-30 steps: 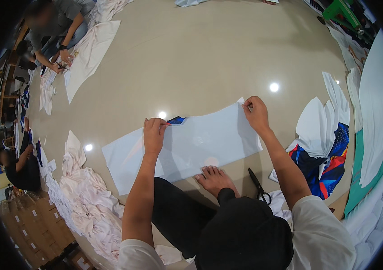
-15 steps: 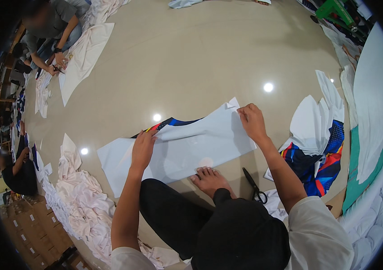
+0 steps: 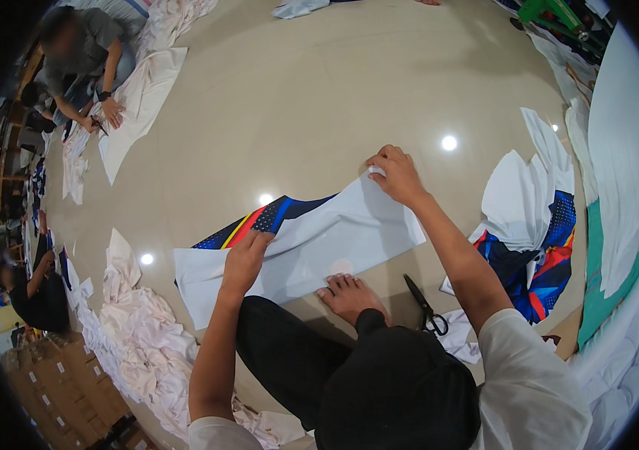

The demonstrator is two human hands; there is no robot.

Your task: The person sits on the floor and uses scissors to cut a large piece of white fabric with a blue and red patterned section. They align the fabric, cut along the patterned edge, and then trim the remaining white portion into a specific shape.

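Far left, a person in a grey shirt [image 3: 98,37] leans over pale cloth [image 3: 145,94], dark scissors [image 3: 99,126] in hand! Nearer on the left sits another person, in black [image 3: 45,306]. Near left, brown cardboard boxes [image 3: 68,379] stack up beside a crumpled pinkish-white fabric heap [image 3: 147,337]. Over right, a long white sheet [image 3: 623,157] overlaps teal cloth [image 3: 595,311], and far right, there's a green metal frame [image 3: 552,15]!

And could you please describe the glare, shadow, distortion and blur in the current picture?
In the head view, bright reflections glare off the shiny floor; in the head view, a soft shadow lies between the foot and the scissors; the head view's fisheye leaves curved black sides; in the head view, the held cloth looks fairly clear but a co-worker's head, upper left, is blurred.
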